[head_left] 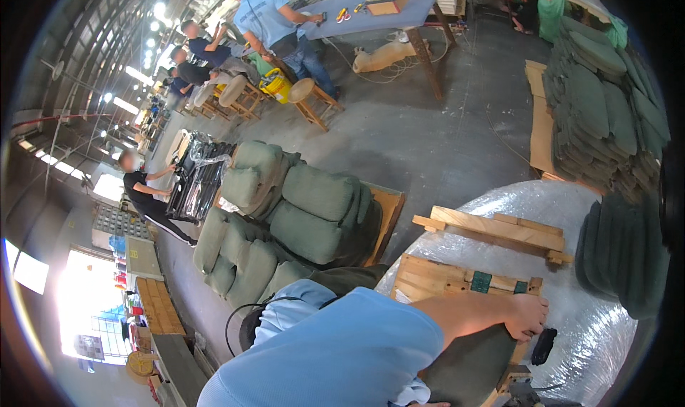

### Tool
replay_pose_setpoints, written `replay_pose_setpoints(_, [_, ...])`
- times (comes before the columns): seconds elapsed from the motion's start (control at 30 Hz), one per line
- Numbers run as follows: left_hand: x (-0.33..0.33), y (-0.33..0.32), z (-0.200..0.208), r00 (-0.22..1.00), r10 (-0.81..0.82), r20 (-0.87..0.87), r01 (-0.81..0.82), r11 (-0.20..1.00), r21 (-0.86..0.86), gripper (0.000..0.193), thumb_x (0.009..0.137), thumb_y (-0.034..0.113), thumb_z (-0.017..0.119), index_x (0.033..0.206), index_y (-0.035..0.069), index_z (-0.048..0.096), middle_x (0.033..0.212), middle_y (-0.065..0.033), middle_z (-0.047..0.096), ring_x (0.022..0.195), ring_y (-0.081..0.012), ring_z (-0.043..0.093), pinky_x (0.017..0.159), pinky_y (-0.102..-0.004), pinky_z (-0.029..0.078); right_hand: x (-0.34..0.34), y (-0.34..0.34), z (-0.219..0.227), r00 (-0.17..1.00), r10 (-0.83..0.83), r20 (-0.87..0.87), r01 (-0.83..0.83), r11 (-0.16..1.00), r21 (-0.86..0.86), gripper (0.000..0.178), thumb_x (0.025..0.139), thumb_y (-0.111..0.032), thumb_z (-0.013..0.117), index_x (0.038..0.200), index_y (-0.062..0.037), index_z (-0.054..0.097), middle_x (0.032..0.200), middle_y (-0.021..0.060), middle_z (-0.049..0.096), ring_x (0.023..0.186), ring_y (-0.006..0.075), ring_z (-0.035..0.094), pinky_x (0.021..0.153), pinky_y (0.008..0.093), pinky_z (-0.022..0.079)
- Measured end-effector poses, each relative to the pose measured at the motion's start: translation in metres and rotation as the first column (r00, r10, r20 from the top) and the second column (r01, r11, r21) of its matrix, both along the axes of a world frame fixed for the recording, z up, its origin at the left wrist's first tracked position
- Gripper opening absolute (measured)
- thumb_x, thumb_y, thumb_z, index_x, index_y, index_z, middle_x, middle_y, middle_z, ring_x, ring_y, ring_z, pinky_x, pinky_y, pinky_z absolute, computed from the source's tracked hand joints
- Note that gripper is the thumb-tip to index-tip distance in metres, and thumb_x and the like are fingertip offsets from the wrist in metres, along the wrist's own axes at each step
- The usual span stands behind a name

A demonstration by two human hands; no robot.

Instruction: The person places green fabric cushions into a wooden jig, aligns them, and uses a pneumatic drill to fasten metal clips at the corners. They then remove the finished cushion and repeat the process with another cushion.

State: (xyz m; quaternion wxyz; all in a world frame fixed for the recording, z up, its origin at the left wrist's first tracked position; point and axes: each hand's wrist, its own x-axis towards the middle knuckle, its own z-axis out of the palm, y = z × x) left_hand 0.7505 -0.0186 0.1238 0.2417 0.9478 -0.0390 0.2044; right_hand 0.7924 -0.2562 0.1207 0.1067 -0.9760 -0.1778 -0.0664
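My left hand [528,317], below a short light-blue sleeve, reaches across to the edge of a wooden frame [427,275]. Its fingers are curled down at that edge; what they grip, if anything, is hidden. Under the forearm a dark grey-green pad [467,368] lies within the frame. Two green patches sit on the frame's far bar. Close beside the fingertips is a small black oblong thing [544,345] I cannot name. Only a sliver of my right hand [432,404] shows at the bottom edge, near the pad, with its fingers mostly cut off.
The frame rests on a round, plastic-wrapped table [585,357], with a wooden bar piece [492,230] beyond it. Stacks of green cushions [314,207] stand left, more cushions [596,107] right. A blue-topped table [371,14], stools [307,93] and several people are farther off.
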Motion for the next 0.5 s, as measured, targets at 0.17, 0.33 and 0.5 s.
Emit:
replay_pose_setpoints(0.17, [-0.001, 0.001, 0.004, 0.999, -0.035, 0.006, 0.035, 0.999, -0.023, 0.034, 0.085, 0.048, 0.069, 0.092, 0.017, 0.078, 0.095, -0.0043, 0.073, 0.104, -0.0273, 0.065, 0.104, -0.0467, 0.044, 0.004, -0.024, 0.000, 0.999, -0.049, 0.001, 0.049, 0.999, 0.003, 0.049, 0.112, -0.045, 0.051, 0.125, -0.0016, 0.070, 0.121, 0.0209, 0.071, 0.107, 0.0367, 0.065, 0.093, 0.0475, 0.052])
replay_pose_setpoints(0.33, [-0.009, 0.001, 0.006, 0.999, -0.007, 0.053, 0.009, 0.999, -0.038, 0.031, 0.084, 0.046, 0.071, 0.086, 0.015, 0.074, 0.090, -0.0045, 0.070, 0.101, -0.0287, 0.065, 0.103, -0.0470, 0.044, 0.008, -0.041, 0.005, 0.997, -0.083, 0.008, 0.083, 0.996, -0.021, 0.050, 0.113, -0.046, 0.050, 0.126, -0.0018, 0.070, 0.123, 0.0211, 0.071, 0.109, 0.0375, 0.065, 0.094, 0.0480, 0.051])
replay_pose_setpoints(0.5, [0.000, -0.003, 0.010, 0.999, 0.000, 0.037, 0.002, 0.999, -0.042, 0.031, 0.085, 0.046, 0.070, 0.088, 0.015, 0.075, 0.092, -0.0044, 0.071, 0.102, -0.0280, 0.065, 0.102, -0.0461, 0.045, -0.005, -0.068, 0.009, 0.991, -0.131, 0.031, 0.132, 0.991, -0.031, 0.052, 0.113, -0.047, 0.049, 0.128, -0.0020, 0.070, 0.125, 0.0214, 0.071, 0.111, 0.0383, 0.066, 0.095, 0.0486, 0.051])
